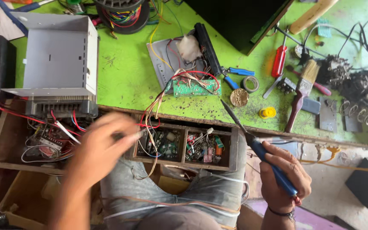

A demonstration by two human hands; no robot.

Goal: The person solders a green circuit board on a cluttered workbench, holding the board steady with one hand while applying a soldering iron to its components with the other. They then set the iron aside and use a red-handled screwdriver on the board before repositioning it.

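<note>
Two hands of mine are low in view, above my lap. My right hand [284, 170] is clamped around the blue handle of a soldering iron [256, 147], whose thin dark tip slants up and left over the edge of the table [124, 72]. My left hand [99, 149] is blurred, so I cannot tell whether its fingers are apart or together; it seems to hover over a bundle of red and white wires [150, 119] beside the wooden drawer [184, 145]. That drawer is split into compartments full of small electronic parts. Just past it, on the green table, lies a green circuit board [194, 87] tangled in wires. Right of it sit a roll of tape [250, 84], a paintbrush [302, 91] and a red-handled screwdriver [279, 61]. Further left stands an open grey metal case [58, 59].
</note>
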